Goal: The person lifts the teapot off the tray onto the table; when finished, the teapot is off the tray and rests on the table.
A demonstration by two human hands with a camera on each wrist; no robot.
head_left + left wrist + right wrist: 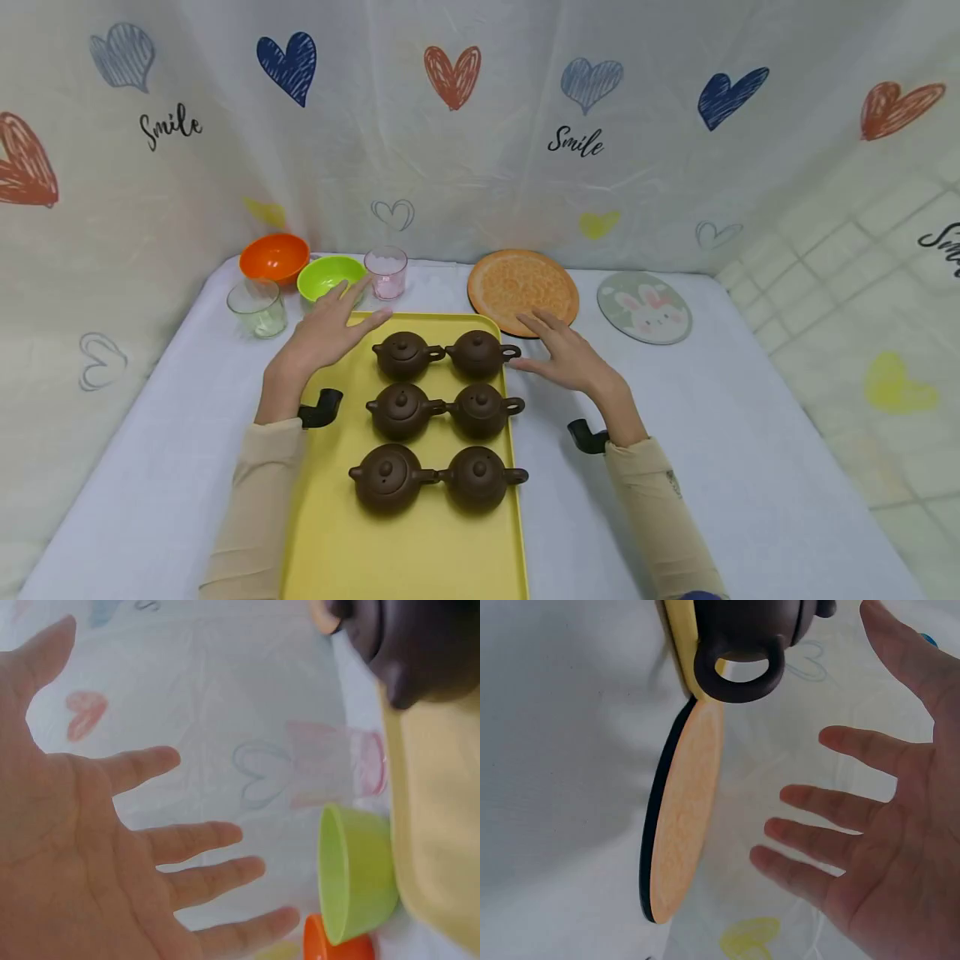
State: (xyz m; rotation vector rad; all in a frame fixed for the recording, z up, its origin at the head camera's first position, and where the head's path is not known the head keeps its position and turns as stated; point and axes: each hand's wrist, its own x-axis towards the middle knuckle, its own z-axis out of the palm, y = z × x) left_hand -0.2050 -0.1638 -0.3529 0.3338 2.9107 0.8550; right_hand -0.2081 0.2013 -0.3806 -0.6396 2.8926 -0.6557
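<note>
Several dark brown teapots [401,412] stand in two columns on a yellow tray [405,554], their handles toward the right. My left hand [318,333] hovers over the tray's far left part with fingers spread, holding nothing. It is nearest the green bowl [330,275] and the far left teapot [405,357]. In the left wrist view its palm and straight fingers [202,834] show clearly. My right hand [562,354] floats right of the tray, also spread and bare, close to the handle of the far right teapot [477,354]. The right wrist view shows that handle [739,686] apart from the fingers.
Behind the tray stand an orange bowl [274,258], a greenish glass [258,310] and a pink glass [387,275]. An orange round mat [521,287] and a rabbit-patterned round mat [645,308] lie at the back right. A heart-printed curtain [510,167] hangs behind the white-covered table [712,450].
</note>
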